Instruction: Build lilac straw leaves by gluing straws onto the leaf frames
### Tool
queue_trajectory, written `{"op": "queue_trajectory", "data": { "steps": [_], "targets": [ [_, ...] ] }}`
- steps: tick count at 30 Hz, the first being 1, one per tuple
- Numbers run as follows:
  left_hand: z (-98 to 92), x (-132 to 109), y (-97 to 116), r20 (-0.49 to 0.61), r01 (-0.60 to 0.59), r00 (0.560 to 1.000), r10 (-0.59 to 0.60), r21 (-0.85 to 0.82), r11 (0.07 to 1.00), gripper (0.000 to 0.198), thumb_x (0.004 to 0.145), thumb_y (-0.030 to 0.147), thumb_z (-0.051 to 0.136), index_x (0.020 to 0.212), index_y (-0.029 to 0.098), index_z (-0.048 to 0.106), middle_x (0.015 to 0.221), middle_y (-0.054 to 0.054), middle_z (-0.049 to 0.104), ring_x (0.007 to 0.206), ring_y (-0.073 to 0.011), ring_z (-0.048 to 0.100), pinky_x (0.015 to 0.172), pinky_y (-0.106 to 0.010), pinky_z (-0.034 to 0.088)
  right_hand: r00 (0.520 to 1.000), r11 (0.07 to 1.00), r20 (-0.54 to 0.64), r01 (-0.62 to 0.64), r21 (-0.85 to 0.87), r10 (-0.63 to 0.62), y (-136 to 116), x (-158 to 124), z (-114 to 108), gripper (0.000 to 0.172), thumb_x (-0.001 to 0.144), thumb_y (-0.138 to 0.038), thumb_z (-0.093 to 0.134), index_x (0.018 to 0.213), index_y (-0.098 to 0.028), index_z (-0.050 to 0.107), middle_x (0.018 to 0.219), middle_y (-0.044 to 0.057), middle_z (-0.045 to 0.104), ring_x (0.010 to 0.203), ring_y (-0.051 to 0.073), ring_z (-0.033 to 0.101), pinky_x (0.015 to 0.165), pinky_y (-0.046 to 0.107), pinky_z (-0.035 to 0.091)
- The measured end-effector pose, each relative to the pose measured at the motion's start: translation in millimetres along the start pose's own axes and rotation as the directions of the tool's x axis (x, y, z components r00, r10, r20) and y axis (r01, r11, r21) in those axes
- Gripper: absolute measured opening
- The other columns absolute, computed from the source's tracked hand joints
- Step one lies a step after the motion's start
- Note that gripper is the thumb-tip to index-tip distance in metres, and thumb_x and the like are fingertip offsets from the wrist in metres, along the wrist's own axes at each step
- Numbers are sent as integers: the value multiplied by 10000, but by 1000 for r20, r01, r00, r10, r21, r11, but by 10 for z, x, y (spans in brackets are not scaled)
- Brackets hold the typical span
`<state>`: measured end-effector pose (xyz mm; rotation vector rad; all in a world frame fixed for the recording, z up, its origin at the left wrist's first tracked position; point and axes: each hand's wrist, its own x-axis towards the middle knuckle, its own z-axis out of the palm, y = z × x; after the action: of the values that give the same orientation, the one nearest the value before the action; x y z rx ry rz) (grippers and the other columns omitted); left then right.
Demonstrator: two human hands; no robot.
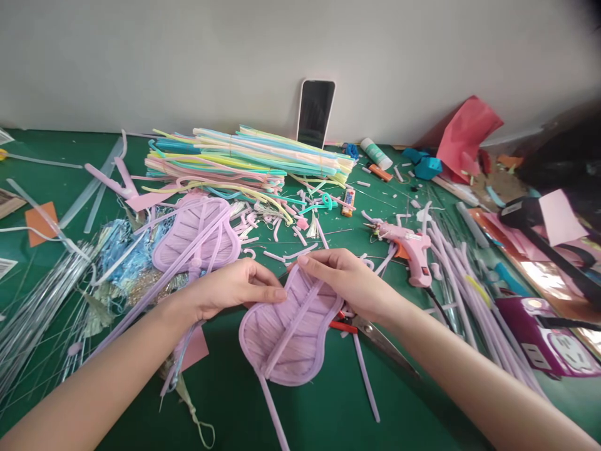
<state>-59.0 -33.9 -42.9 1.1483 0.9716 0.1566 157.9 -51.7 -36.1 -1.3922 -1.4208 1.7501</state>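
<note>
Between my hands is a purple wing-shaped piece (293,341) made of pipe cleaners, with a rim, a middle rib and a long loose end hanging toward me. My left hand (241,288) pinches its upper left edge, thumb on top. At the upper right edge, my right hand (340,275) grips it with thumb and fingers closed. Under my right hand lie scissors (375,338) with red handles, partly covered. A second, similar purple piece (200,235) rests to the left, with long purple stems (164,285) across it.
Bundled pastel pipe cleaners (244,156) lie at the back, before an upright phone (317,113). A pink glue gun (406,244) and purple stems (474,300) are at right. Clear sticks (42,300) and blue tassels (124,250) lie left. Scraps cover the middle of the green table (225,388).
</note>
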Motion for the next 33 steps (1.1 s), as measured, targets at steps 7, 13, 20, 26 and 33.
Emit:
{"op": "queue_trajectory", "data": {
  "steps": [7,13,20,26,33],
  "targets": [
    [158,-77,-2,-236,-126,951,198,291,949,239,798,416,693,897,199,701,866,-22,738,798,-191,681,701,-270,521,995,996,-78,-57,75,63,18,15,18,439,787,-569,633,936,-160,691,741,-1,590,639,122,516,572,260,401],
    [363,-108,-60,-303,-136,781,547,772,621,130,862,214,552,771,181,639,759,-3,685,666,-147,632,609,-256,451,991,993,-104,-74,97,84,23,29,16,353,815,-492,621,934,-165,680,738,-8,603,640,119,539,570,247,412],
    [402,-73,-154,-254,-21,712,654,924,382,147,867,183,511,757,166,607,703,-9,649,569,-144,575,542,-268,366,990,993,-92,-100,60,105,12,43,35,237,857,-317,586,1032,-186,677,700,-17,621,562,103,521,504,229,394],
    [292,-130,-32,-326,-99,818,475,733,673,166,897,253,499,803,195,624,714,13,654,594,-136,577,556,-256,384,990,991,-93,-97,94,105,-11,26,18,245,846,-287,597,1051,-180,677,690,-18,631,522,94,527,462,213,403],
    [87,-94,-38,-151,-117,976,155,233,965,295,807,387,700,1060,243,657,1067,-17,710,1006,-226,650,827,-307,488,993,992,-120,16,124,-1,-39,12,-7,283,848,-343,593,1063,-174,667,694,-26,606,552,89,522,497,214,407]
  ]
}}
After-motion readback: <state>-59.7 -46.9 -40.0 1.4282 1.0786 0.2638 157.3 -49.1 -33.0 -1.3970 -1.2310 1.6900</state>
